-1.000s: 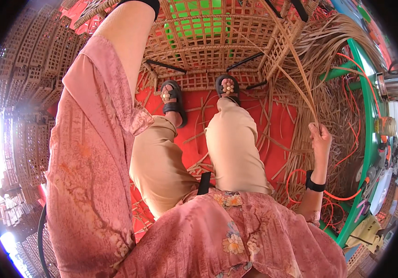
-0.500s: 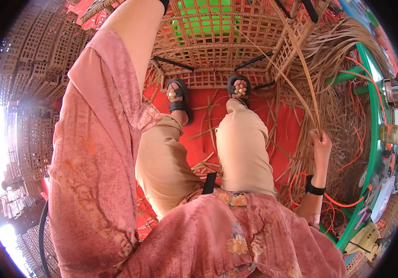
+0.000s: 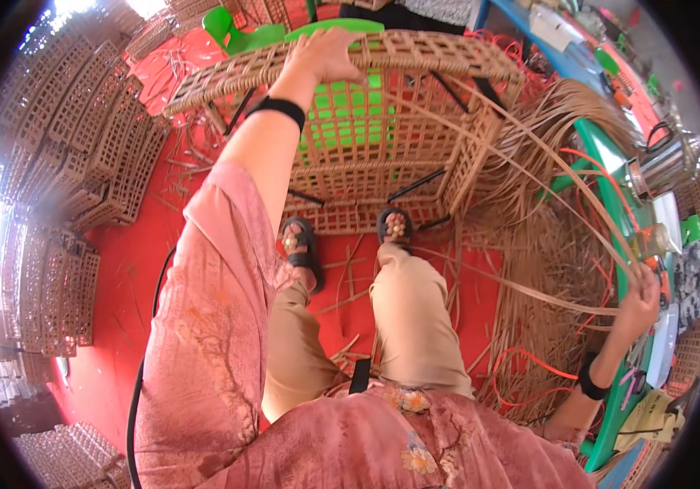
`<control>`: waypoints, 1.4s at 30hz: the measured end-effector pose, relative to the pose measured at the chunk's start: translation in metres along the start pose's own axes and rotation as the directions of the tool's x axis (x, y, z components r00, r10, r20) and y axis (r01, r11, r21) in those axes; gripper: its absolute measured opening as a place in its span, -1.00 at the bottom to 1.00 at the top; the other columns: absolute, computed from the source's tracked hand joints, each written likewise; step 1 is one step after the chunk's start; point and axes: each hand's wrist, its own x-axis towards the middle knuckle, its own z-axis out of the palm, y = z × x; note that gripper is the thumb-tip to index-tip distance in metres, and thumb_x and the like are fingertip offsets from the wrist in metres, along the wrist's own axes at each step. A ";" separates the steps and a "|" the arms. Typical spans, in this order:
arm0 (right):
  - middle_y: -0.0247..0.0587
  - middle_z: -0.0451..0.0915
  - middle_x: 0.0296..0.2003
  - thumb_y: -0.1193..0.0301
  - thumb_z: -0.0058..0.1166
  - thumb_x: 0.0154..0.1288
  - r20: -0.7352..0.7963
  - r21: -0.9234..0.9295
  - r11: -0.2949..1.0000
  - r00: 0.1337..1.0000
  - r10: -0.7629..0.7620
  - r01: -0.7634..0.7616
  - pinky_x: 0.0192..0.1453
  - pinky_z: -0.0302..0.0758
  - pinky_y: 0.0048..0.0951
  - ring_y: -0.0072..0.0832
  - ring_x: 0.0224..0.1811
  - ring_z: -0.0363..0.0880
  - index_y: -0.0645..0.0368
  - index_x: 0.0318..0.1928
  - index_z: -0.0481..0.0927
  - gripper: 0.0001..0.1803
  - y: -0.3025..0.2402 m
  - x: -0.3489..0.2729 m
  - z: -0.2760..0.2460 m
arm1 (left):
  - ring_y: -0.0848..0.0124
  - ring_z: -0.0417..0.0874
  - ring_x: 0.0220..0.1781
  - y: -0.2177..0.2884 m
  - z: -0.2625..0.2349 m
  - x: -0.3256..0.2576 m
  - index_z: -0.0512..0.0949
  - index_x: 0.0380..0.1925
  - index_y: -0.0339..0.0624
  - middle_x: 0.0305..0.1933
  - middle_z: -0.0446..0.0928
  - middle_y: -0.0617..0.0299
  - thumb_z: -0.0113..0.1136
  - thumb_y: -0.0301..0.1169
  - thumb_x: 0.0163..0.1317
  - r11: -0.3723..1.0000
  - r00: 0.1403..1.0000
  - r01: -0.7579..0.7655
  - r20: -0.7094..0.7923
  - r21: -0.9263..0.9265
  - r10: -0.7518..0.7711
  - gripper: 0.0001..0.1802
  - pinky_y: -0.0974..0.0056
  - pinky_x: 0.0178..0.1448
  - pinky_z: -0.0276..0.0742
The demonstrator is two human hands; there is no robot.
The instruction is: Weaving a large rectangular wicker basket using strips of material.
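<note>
Left hand [image 3: 327, 55] fingers clamped over basket [image 3: 415, 61] rim, right hand [image 3: 639, 300] fingers pinching cane strips [image 3: 529, 155] beside table [image 3: 607, 175] edge.

Person seen from above: loose pink floral-print tunic [image 3: 228, 342] with short sleeves, tan trousers [image 3: 415, 326], dark beaded sandals [image 3: 301, 248], black wristbands [image 3: 281, 110] on both wrists.

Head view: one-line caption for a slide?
Left hand grips the woven frame's top rim; right hand pulls a long cane strip sideways.
</note>
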 end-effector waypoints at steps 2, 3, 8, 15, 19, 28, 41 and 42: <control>-0.20 0.64 -0.14 0.66 0.00 0.32 0.022 0.053 0.998 0.999 0.041 -0.042 -0.08 0.51 -0.59 -0.57 -0.18 0.61 0.35 0.05 0.54 -0.71 -0.037 0.025 -0.027 | 0.13 0.25 0.43 -0.001 -0.005 -0.018 0.32 0.34 0.18 0.37 0.31 0.20 0.47 0.12 -0.30 1.000 0.999 0.010 -0.045 -0.004 -0.011 0.07 -0.11 0.45 0.11; -0.20 0.64 -0.14 0.66 0.00 0.32 -0.003 0.043 0.999 1.000 0.026 -0.026 -0.08 0.51 -0.59 -0.57 -0.18 0.61 0.35 0.05 0.54 -0.71 -0.053 0.036 -0.046 | 0.13 0.25 0.43 0.005 -0.009 -0.022 0.31 0.34 0.18 0.37 0.31 0.21 0.47 0.14 -0.30 1.000 0.997 0.010 -0.072 -0.022 -0.011 0.08 -0.11 0.45 0.11; -0.23 0.59 -0.03 0.57 0.04 0.36 -0.082 0.127 0.945 0.953 -0.292 0.301 0.08 0.45 -0.61 -0.58 -0.03 0.56 0.28 0.10 0.53 -0.69 -0.101 0.061 -0.110 | 0.14 0.21 0.44 0.028 -0.021 -0.054 0.29 0.35 0.16 0.38 0.27 0.26 0.47 0.15 -0.30 0.996 0.997 0.030 -0.071 -0.086 -0.036 0.09 -0.07 0.50 0.03; -0.52 0.55 -0.42 0.30 0.30 0.12 0.604 0.029 0.998 0.795 -0.055 0.047 -0.46 0.25 -0.69 -0.79 -0.49 0.37 0.16 -0.21 0.60 -0.72 -0.136 0.026 -0.139 | 0.15 0.14 0.48 0.044 -0.027 -0.085 0.28 0.36 0.18 0.42 0.22 0.25 0.49 0.14 -0.29 0.994 0.997 0.011 -0.074 -0.113 -0.019 0.10 -0.05 0.54 -0.05; -0.57 0.38 -0.66 0.41 0.13 0.06 0.793 -0.026 0.938 0.564 0.230 -0.346 -0.65 0.04 -0.71 -0.82 -0.72 0.18 0.20 -0.32 0.62 -0.83 -0.072 -0.047 -0.099 | 0.12 0.11 0.49 0.037 -0.028 -0.082 0.24 0.38 0.21 0.44 0.20 0.23 0.49 0.17 -0.29 0.997 0.997 0.021 -0.073 -0.071 -0.026 0.13 -0.05 0.54 -0.04; -0.51 0.34 -0.66 0.46 0.11 0.21 0.770 -0.264 0.525 0.151 0.620 -0.810 -0.73 0.02 -0.67 -0.75 -0.78 0.17 0.26 -0.26 0.55 -0.86 0.060 -0.176 -0.012 | 0.10 0.21 0.46 0.006 -0.008 -0.023 0.25 0.38 0.23 0.43 0.25 0.18 0.47 0.21 -0.30 1.000 0.999 0.019 -0.048 0.025 -0.017 0.14 -0.15 0.46 0.09; -0.57 0.30 -0.64 0.17 0.19 0.31 0.960 0.223 -0.215 0.175 0.220 -0.951 -0.67 0.02 -0.65 -0.78 -0.79 0.07 0.10 -0.19 0.57 -0.73 0.132 -0.199 0.011 | 0.05 0.32 0.40 -0.035 0.010 0.058 0.32 0.34 0.08 0.37 0.33 0.03 0.48 0.20 -0.38 0.998 0.999 0.018 0.040 -0.065 -0.015 0.16 -0.07 0.44 0.20; -0.57 0.29 -0.64 0.18 0.19 0.31 0.967 0.132 -0.264 0.066 0.245 -0.955 -0.67 0.02 -0.65 -0.77 -0.79 0.07 0.11 -0.18 0.57 -0.73 0.137 -0.205 0.020 | 0.05 0.32 0.40 -0.037 0.011 0.060 0.32 0.34 0.08 0.37 0.32 0.03 0.48 0.20 -0.38 0.997 0.999 0.004 0.034 -0.078 -0.002 0.16 -0.05 0.43 0.22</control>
